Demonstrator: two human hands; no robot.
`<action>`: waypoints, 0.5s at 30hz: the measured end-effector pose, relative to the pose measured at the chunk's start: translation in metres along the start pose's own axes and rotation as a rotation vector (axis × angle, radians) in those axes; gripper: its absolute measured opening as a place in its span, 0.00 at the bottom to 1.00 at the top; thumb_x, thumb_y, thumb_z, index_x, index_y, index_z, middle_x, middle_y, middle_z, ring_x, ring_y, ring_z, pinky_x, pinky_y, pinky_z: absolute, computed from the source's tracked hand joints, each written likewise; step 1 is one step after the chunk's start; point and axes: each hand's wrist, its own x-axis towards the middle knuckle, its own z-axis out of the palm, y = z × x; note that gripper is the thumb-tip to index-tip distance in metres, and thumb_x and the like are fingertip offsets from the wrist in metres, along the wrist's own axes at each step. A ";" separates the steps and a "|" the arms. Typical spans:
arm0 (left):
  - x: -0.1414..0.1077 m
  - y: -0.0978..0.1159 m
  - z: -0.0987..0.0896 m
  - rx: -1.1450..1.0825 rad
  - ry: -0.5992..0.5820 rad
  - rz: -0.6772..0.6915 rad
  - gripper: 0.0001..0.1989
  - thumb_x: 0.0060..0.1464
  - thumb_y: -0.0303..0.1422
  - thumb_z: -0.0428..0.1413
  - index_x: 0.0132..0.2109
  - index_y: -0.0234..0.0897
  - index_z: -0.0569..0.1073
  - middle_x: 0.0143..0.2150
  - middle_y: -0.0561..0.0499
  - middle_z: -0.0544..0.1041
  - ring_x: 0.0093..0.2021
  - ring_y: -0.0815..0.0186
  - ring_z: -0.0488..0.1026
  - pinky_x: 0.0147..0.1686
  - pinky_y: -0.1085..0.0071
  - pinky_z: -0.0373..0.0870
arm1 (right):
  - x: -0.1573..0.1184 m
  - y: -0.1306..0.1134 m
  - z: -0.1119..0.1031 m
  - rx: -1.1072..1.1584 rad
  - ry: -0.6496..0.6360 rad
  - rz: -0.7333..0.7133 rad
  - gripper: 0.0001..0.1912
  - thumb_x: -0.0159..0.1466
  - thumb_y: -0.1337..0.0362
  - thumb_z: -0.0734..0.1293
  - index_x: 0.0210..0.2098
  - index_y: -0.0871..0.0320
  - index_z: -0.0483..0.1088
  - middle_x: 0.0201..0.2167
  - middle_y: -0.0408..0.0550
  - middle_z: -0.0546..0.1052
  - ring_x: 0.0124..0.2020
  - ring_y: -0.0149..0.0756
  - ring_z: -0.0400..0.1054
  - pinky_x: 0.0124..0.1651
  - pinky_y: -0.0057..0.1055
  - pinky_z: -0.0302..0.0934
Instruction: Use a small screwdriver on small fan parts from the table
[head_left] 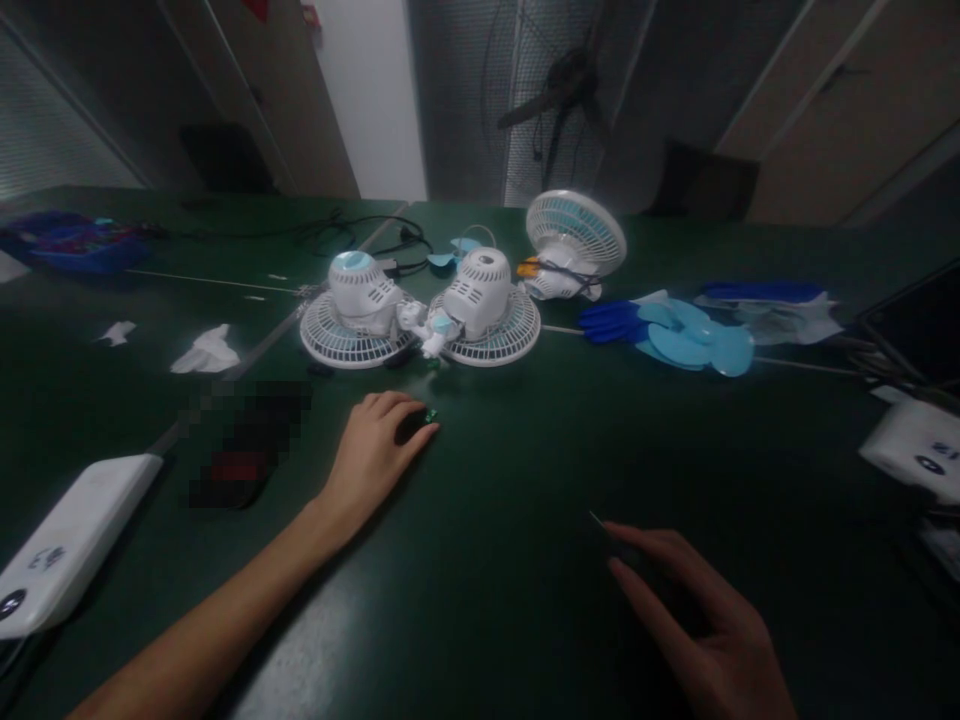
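Lying at the lower left of the frame, a long white case point(86, 535) rests on the green tabletop point(487, 600), and at the upper left sits a blue tray point(90, 252) of small items too blurred to tell. Next come a crumpled white scrap point(208, 350) and, below it, a dark, blurred-out object point(251, 440). Left of centre, the left hand point(379, 435) rests with thumb and forefinger curved about a small green piece point(430, 415); whether they grip it, I cannot tell. The step in hand looks like getting hold of that piece, which, I judge, calls for a close fingertip pinch. Above the hand, two white fans point(480, 295) lie grille-down, side by side; a third fan point(574, 230) leans at upper centre-right. Further right are a blue glove point(609, 322) and light-blue blades point(697, 338). At the lower right, the right hand point(709, 615) has thumb and forefinger closed on a slim pointed tool point(597, 519), well apart from the green piece; bringing the two together would call for a steady tip kept clear of the left fingers. A white device point(913, 445) lies at the right edge.
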 end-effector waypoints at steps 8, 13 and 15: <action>0.010 -0.002 0.001 -0.019 0.006 -0.013 0.09 0.67 0.39 0.58 0.45 0.41 0.81 0.47 0.46 0.82 0.47 0.55 0.75 0.47 0.58 0.69 | 0.004 0.000 -0.005 0.008 0.031 -0.011 0.15 0.67 0.54 0.72 0.51 0.47 0.81 0.45 0.46 0.84 0.43 0.43 0.82 0.43 0.29 0.80; -0.007 -0.006 -0.016 -0.095 0.116 -0.072 0.10 0.65 0.42 0.59 0.44 0.42 0.81 0.47 0.47 0.82 0.48 0.55 0.76 0.49 0.58 0.71 | 0.007 0.006 -0.008 -0.003 0.018 -0.031 0.15 0.66 0.54 0.72 0.52 0.45 0.81 0.44 0.45 0.85 0.40 0.44 0.83 0.38 0.29 0.80; -0.014 -0.009 -0.020 -0.098 0.120 -0.102 0.11 0.64 0.43 0.60 0.43 0.42 0.80 0.45 0.47 0.82 0.46 0.55 0.77 0.47 0.58 0.71 | 0.007 0.011 -0.008 -0.015 0.008 -0.050 0.16 0.66 0.55 0.73 0.52 0.44 0.81 0.44 0.45 0.85 0.40 0.45 0.83 0.38 0.30 0.81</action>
